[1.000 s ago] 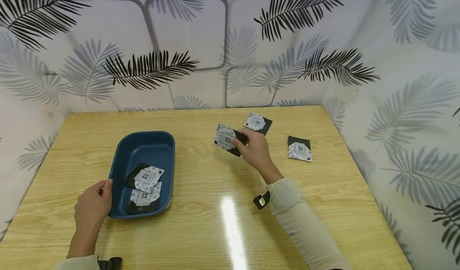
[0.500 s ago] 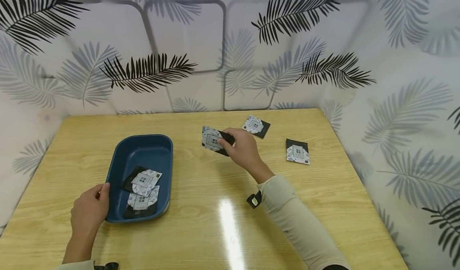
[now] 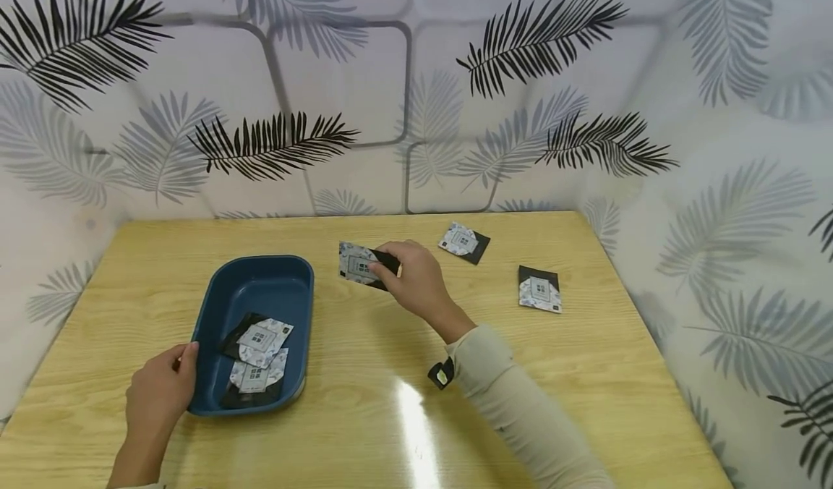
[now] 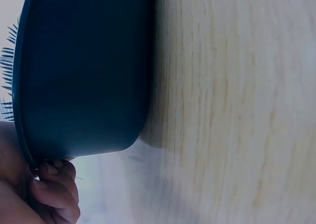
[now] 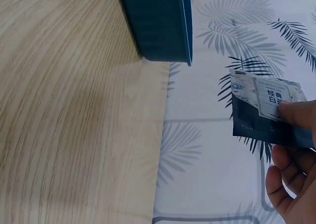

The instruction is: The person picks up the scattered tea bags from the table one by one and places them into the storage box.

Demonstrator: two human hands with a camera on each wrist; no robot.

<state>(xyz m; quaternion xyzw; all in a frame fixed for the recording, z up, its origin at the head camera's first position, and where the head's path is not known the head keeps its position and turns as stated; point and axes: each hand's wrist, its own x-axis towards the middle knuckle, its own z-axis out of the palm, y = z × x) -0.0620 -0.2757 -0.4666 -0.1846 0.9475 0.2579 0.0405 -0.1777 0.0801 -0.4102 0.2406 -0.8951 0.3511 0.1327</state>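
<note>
Between the thumb and fingers of my right hand (image 3: 419, 283) is a black-and-white tea sachet (image 3: 358, 263), held above the table right of the bin. Its label in the right wrist view reads "white tea" (image 5: 269, 98). My left hand (image 3: 158, 391) grips the near left rim of a dark blue plastic bin (image 3: 273, 290); in the left wrist view its curled fingers (image 4: 59, 189) tuck under that rim. Inside the bin two like sachets overlap, an upper sachet (image 3: 262, 338) partly covering a lower sachet (image 3: 257, 379).
Two more sachets lie flat on the wooden table (image 3: 520, 388): a tilted sachet (image 3: 464, 243) near the back edge and another sachet (image 3: 539, 288) farther right. A leaf-patterned wall covering (image 3: 364, 98) rises behind the table.
My right hand has carried the tea sachet leftward, away from the back sachet and toward the bin. My left hand keeps its grip on the rim. The head view has tilted slightly up.
</note>
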